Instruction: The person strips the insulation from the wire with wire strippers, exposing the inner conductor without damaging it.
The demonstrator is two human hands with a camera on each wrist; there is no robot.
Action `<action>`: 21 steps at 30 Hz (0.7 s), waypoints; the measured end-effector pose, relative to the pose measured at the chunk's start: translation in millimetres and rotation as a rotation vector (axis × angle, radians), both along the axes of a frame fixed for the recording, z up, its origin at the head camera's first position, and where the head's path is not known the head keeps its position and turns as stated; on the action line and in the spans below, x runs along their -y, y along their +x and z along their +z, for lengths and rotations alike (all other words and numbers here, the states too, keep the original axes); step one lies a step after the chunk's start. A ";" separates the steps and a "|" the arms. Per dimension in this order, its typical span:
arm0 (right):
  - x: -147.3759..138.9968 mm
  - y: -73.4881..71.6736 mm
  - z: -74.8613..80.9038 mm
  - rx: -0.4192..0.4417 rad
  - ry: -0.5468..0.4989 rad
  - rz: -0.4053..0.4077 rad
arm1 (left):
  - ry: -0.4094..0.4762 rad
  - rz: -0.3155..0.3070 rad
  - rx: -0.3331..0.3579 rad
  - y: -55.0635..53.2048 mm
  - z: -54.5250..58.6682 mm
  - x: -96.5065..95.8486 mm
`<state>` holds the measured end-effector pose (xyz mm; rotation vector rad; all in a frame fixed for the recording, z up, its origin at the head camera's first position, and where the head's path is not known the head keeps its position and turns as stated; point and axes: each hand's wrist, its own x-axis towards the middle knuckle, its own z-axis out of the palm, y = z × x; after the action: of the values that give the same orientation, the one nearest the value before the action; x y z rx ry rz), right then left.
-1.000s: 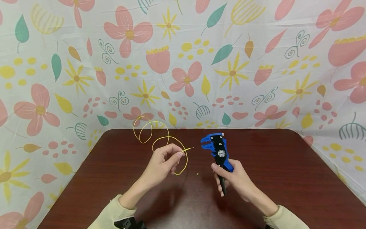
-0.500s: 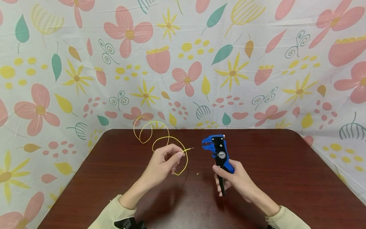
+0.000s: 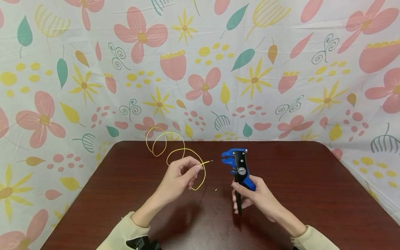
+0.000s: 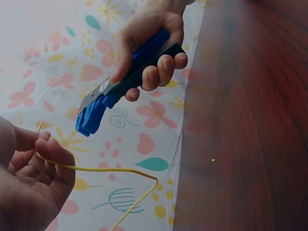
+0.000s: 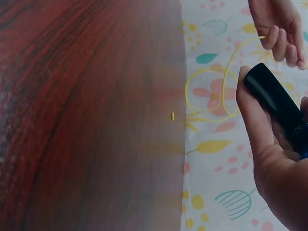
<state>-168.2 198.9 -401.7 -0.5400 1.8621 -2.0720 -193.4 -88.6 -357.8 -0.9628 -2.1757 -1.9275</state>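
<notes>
Head cam: stripper prob. near-vert. lengthwise, nose facing L.

Tabletop workspace, kind of room unclear, dark wood-grain table, creased floral cloth behind

The table looks like smooth, shiny wood with streaky lines. The tool looks like hard plastic, with shiny metal screws. The wire has smooth plastic skin and a bare metal tip. The wall cloth is creased, and the sleeves are dull cloth.
</notes>
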 end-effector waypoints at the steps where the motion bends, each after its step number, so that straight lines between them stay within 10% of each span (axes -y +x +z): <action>1: -0.2 0.3 0.0 -0.005 -0.005 0.008 | 0.000 -0.001 0.001 0.1 0.0 -0.1; 21: -0.8 0.7 -3.2 -0.036 -0.057 0.084 | -0.008 -0.004 -0.005 1.1 -0.2 1.7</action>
<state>-167.5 199.8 -405.0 -0.6624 1.7730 -2.0785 -192.3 -90.3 -358.1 -0.9734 -2.1823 -1.9170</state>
